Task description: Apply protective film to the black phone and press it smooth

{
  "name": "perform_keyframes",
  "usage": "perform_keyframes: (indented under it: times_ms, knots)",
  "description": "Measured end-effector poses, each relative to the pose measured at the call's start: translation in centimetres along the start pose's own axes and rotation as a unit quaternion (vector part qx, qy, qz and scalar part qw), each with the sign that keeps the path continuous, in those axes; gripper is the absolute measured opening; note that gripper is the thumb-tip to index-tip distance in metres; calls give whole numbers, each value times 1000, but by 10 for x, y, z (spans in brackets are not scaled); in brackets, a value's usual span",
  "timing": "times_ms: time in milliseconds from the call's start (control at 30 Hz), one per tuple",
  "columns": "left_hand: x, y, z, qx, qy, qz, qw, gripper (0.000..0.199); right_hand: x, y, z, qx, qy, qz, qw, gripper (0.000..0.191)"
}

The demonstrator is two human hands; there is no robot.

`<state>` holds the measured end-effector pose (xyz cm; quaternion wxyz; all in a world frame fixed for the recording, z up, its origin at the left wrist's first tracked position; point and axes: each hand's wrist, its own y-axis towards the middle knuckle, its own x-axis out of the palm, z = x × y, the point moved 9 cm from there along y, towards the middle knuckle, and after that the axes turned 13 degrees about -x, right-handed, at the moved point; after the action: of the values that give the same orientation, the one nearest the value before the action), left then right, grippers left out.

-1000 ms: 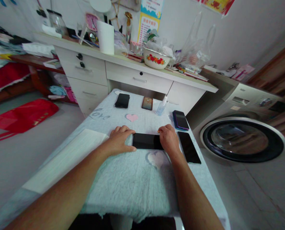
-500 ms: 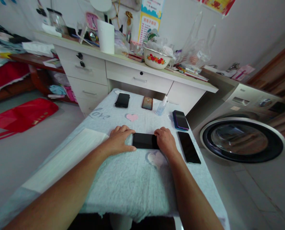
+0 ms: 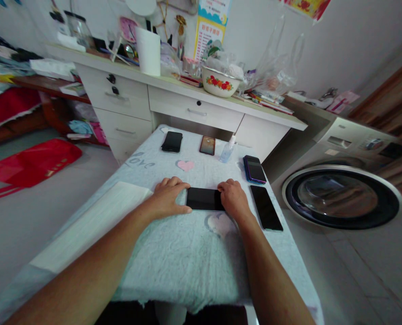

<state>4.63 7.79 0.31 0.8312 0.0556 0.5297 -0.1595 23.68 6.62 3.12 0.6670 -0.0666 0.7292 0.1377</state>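
A smartphone (image 3: pixel 205 199) with a dark screen lies lengthwise across the cloth-covered table, between my two hands. My left hand (image 3: pixel 168 197) grips its left end, thumb at the near corner and forefinger at the far one. Around the right end, the fingers of my right hand (image 3: pixel 233 198) are curled, with the fingertips partly hidden. Just right of that hand rests another dark-screened phone (image 3: pixel 266 208). Behind it sits a stack of phones (image 3: pixel 254 169) with blue-purple edges.
At the table's far side are a black phone (image 3: pixel 172 141), a small brown phone (image 3: pixel 207 145) and a clear spray bottle (image 3: pixel 226 151). A white strip (image 3: pixel 95 225) lies along the left. Beyond stand a white desk (image 3: pixel 173 97) and a washing machine (image 3: pixel 339 180).
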Motion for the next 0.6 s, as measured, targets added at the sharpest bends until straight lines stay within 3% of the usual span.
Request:
perform_keyframes:
  times_ms: [267,600]
  knots:
    - [0,0,0,-2,-1,-2,1000,74,0,-2,12,41,2,-1,999,29]
    - [1,1,-2,9,-4,9,1000,73,3,4,-7,-10,14,7,1000,30]
